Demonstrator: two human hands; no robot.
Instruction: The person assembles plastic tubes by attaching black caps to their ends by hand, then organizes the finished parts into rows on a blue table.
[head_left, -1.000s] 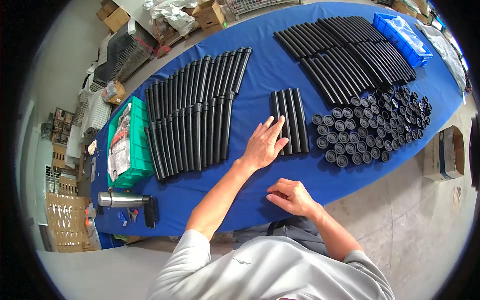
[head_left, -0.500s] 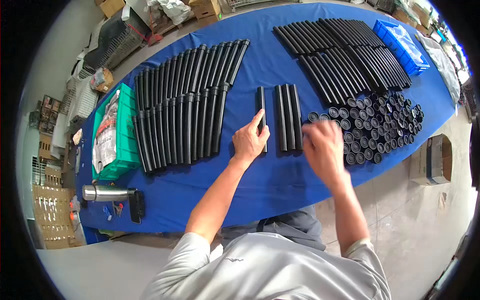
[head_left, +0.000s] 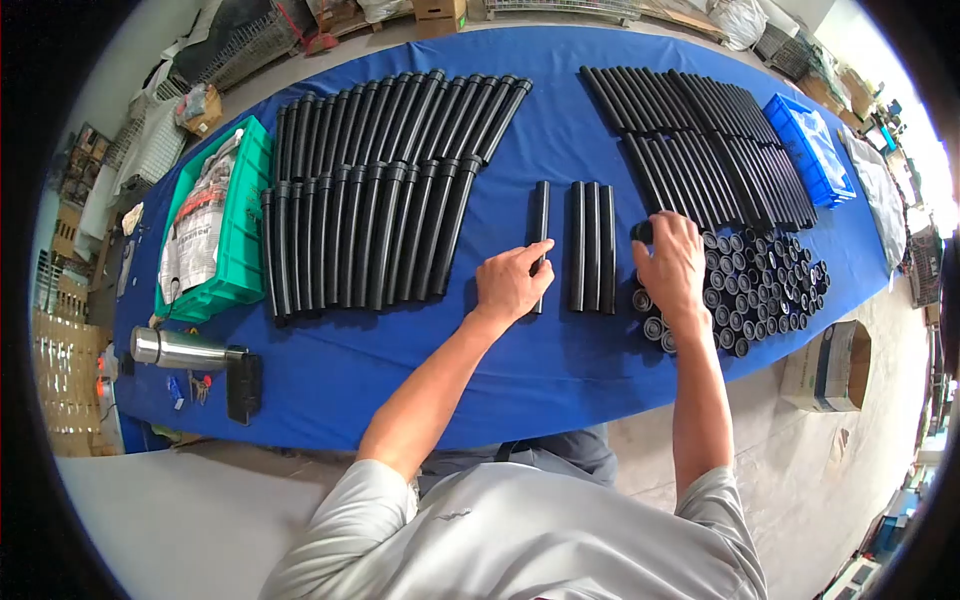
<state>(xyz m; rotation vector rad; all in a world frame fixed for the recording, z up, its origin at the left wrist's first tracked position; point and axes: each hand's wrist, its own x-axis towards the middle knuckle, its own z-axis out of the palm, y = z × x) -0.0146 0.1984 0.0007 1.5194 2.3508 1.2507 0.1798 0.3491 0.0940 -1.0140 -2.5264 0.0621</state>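
Observation:
My left hand (head_left: pixel 510 285) is closed, its thumb and index finger pinching the lower part of a single black tube (head_left: pixel 541 208) that lies on the blue cloth. To the right of that tube, three more black tubes (head_left: pixel 592 245) lie side by side. My right hand (head_left: pixel 675 262) is over the left edge of a cluster of round black caps (head_left: pixel 745 285). Its curled fingers are on one black cap (head_left: pixel 642 232), partly hidden by the fingertips.
Two rows of black tubes with collared ends (head_left: pixel 370 220) fill the left side. Plain black tubes (head_left: pixel 700 140) lie at the back right, beside a blue crate (head_left: pixel 815 150). A green crate (head_left: pixel 250 200), a steel flask (head_left: pixel 190 350) and a black phone-like object (head_left: pixel 243 388) stand or lie at left.
My right hand has moved from beside the three tubes onto the caps and taken hold of one. My left hand has slid lower on its tube, and the camera view has shifted.

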